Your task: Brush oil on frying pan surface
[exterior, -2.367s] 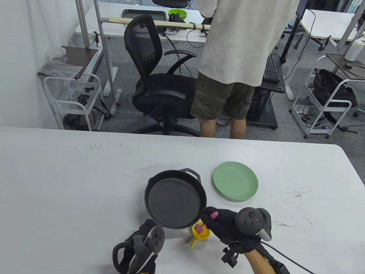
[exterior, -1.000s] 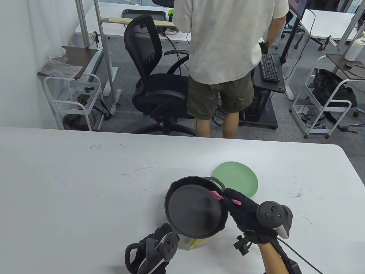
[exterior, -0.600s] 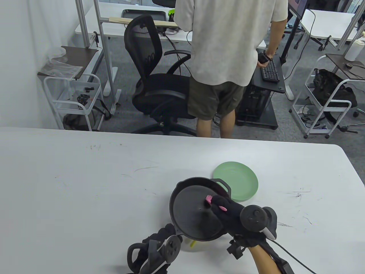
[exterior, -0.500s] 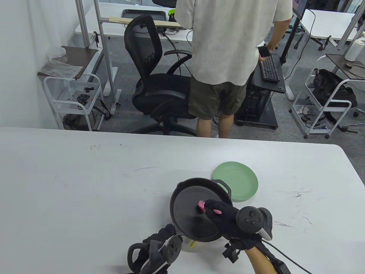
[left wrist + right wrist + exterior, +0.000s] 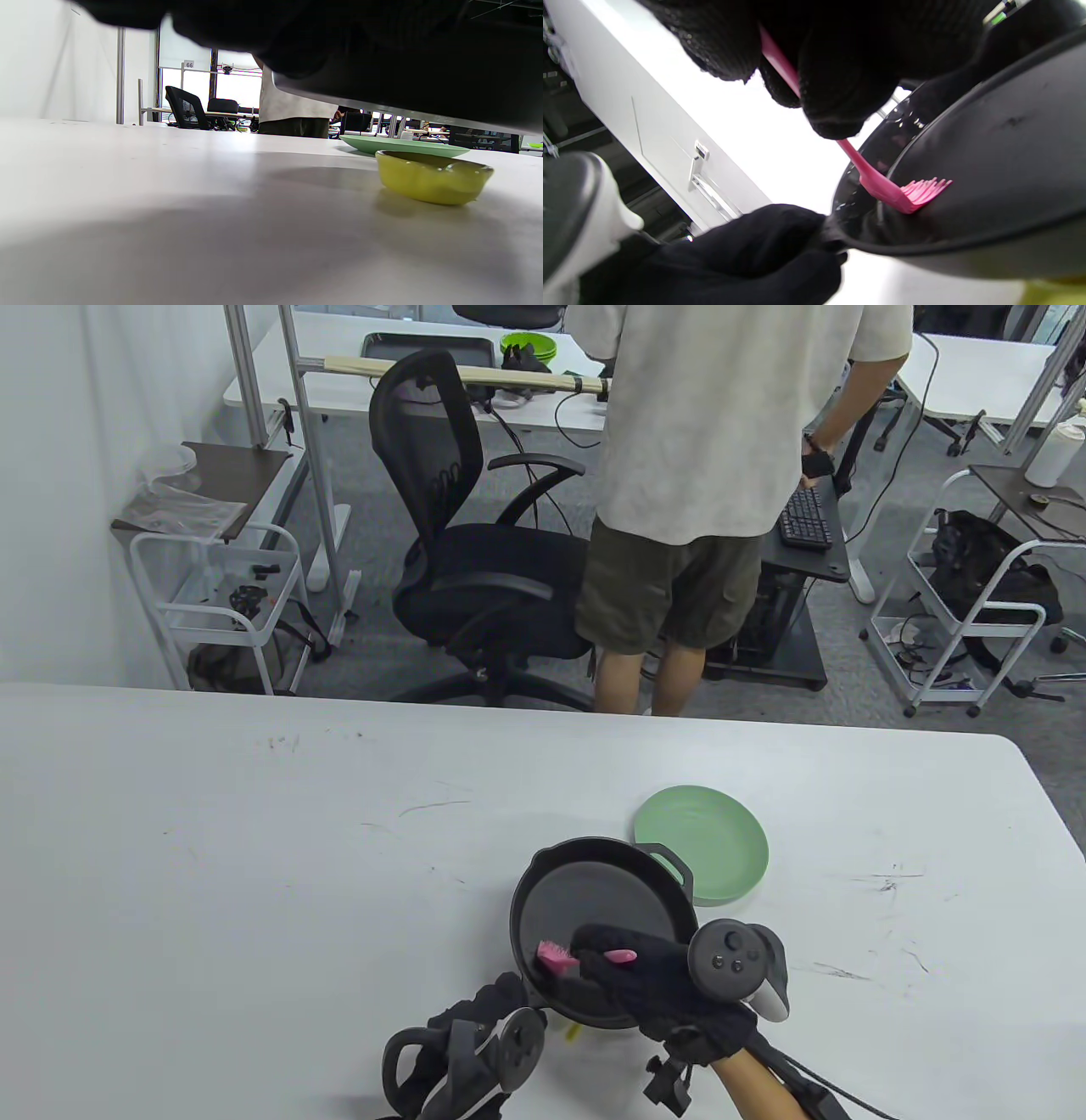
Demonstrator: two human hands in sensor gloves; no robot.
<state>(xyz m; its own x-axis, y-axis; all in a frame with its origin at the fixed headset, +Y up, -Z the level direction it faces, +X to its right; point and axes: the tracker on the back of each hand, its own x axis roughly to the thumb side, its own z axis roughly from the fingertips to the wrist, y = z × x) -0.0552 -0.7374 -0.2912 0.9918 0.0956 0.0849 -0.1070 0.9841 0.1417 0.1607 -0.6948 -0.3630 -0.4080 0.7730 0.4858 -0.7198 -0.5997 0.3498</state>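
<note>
A black cast-iron frying pan (image 5: 594, 899) is held above the table near the front edge. My left hand (image 5: 488, 1014) grips its handle at the pan's near-left rim; the grip shows in the right wrist view (image 5: 780, 250). My right hand (image 5: 645, 976) holds a pink silicone brush (image 5: 557, 957), its bristles pressed on the near-left part of the pan floor (image 5: 1001, 140). The brush (image 5: 903, 195) bends against the surface there. A small yellow oil dish (image 5: 430, 176) sits on the table under the pan.
A green plate (image 5: 704, 840) lies on the table just right of and behind the pan; it also shows in the left wrist view (image 5: 403, 146). A person (image 5: 704, 475) stands beyond the table's far edge by an office chair (image 5: 475, 551).
The pan was lifted off the table and moved right. My right hand took the brush from the yellow dish, then swept it across the pan floor from the far right toward the near left.
</note>
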